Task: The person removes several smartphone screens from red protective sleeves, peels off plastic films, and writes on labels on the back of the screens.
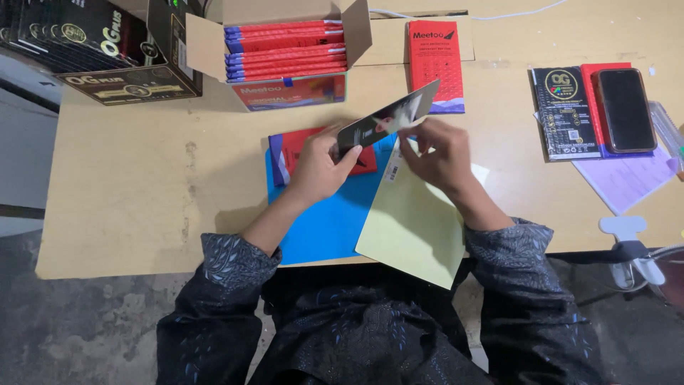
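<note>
My left hand (318, 165) grips the lower left end of a flat black glossy card (385, 117) held tilted above the table. At the card's lower right edge, my right hand (438, 153) pinches it with the fingertips. Under my hands lie a red flat packet (299, 142) on a blue sheet (320, 221), and a pale yellow sheet (413, 228) that overhangs the table's front edge.
An open cardboard box (285, 50) of red packets stands at the back, with a black box (107, 50) of dark packets to its left. A red packet (434, 64) lies behind my hands. At the right are a black packet (566, 114), a phone (625, 109) and lilac paper (627, 182).
</note>
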